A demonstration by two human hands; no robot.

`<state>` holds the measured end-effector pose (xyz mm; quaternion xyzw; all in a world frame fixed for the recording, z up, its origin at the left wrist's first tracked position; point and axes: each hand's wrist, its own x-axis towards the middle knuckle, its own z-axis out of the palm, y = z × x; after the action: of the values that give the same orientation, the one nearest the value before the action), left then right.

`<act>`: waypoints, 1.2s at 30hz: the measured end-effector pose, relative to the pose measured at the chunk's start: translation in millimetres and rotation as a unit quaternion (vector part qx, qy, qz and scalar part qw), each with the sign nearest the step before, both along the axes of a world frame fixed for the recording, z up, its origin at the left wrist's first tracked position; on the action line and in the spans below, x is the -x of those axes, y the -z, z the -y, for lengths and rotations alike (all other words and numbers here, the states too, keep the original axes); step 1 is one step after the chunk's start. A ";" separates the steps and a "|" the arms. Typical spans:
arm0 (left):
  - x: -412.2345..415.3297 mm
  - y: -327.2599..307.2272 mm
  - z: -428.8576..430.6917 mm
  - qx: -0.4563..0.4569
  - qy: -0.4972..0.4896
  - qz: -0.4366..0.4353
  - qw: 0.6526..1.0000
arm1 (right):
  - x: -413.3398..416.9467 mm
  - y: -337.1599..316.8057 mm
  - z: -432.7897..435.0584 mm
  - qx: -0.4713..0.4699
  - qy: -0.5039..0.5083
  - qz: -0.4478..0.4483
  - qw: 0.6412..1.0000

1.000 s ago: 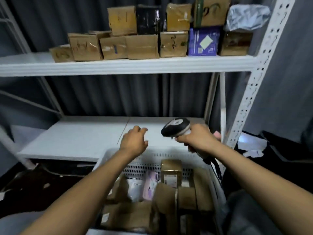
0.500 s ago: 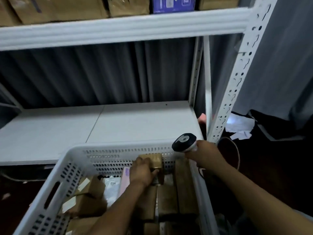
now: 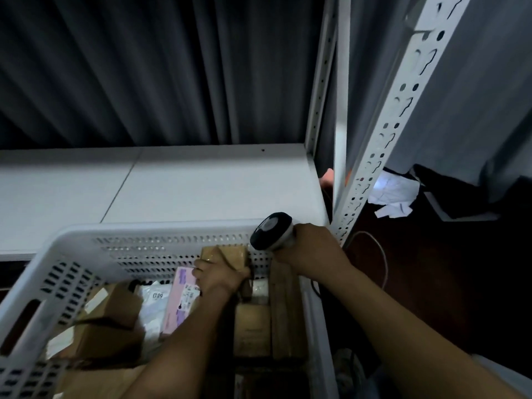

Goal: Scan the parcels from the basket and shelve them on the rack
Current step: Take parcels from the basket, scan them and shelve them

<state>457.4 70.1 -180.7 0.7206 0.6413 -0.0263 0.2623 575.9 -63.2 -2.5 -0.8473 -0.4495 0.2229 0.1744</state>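
A white perforated basket stands below me, filled with several brown cardboard parcels, a pink parcel and a white plastic mailer. My left hand reaches into the far end of the basket and grips a small brown box standing against the basket's far wall. My right hand holds a black and white barcode scanner just above the basket's far right corner, right of the box. The white rack shelf lies behind the basket.
The rack's perforated white upright rises just right of the scanner. A thin cable loops down on the dark floor to the right, near crumpled white paper. A dark curtain hangs behind the shelf.
My view has tilted down from the upper shelf to the basket. My left hand dropped from above the basket onto the small brown box and closed around it. The scanner hand lowered slightly.
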 end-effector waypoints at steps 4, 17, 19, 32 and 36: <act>17.4 -29.5 19.1 0.009 -0.041 0.087 0.995 | 7.0 -2.5 -3.0 -0.006 -0.008 -0.008 1.000; 143.4 -134.6 52.6 0.093 -0.199 0.520 0.826 | 50.9 -14.9 3.3 -0.194 0.141 -0.217 0.946; 156.1 -140.8 57.8 0.137 -0.187 0.530 0.816 | 53.6 -13.6 5.6 -0.224 0.157 -0.290 0.917; 194.7 -160.8 58.9 0.022 -0.047 0.365 0.930 | 68.0 -30.6 -4.7 -0.287 0.166 -0.443 0.833; 202.0 -154.6 50.4 0.043 -0.145 0.429 0.890 | 71.1 -34.9 -8.7 -0.258 0.102 -0.400 0.874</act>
<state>255.4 19.8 -26.1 0.5482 0.5620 0.2964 0.5439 504.7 -54.5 32.4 -0.6516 -0.2944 0.3997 0.5736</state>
